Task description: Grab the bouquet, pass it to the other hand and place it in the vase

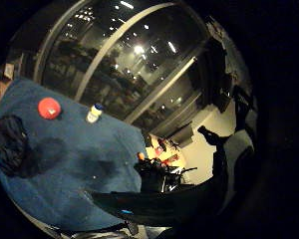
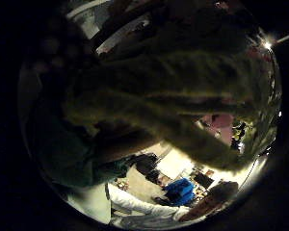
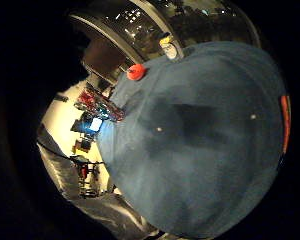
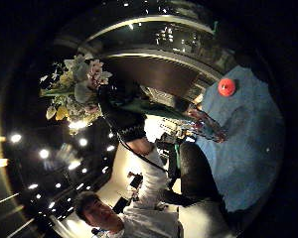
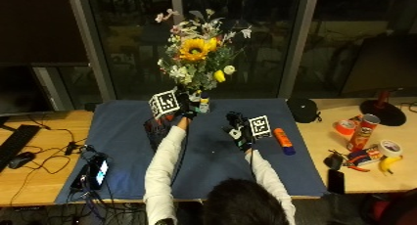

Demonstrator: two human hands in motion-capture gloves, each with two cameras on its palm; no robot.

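My left hand (image 5: 183,106) is raised over the back of the blue cloth (image 5: 130,137) and grips the stems of the bouquet (image 5: 196,54), a sunflower among small white, pink and yellow flowers, held upright. The right thumb side palm view shows the bouquet (image 4: 74,91) with the left hand (image 4: 121,113) wrapped round its stems. Green stems (image 2: 173,96) fill the left thumb side palm view. My right hand (image 5: 238,130) hovers palm down over the cloth's middle, a little right of the left hand, holding nothing. A glass vase (image 5: 156,129) stands beside my left forearm; it also shows as vase (image 4: 207,125).
A small bottle (image 5: 204,105) stands at the back of the cloth, just behind the left hand. An orange marker (image 5: 283,140) lies right of the right hand. A red round thing (image 1: 49,108) sits near the bottle (image 1: 93,113). Tape rolls, a can and a banana lie far right.
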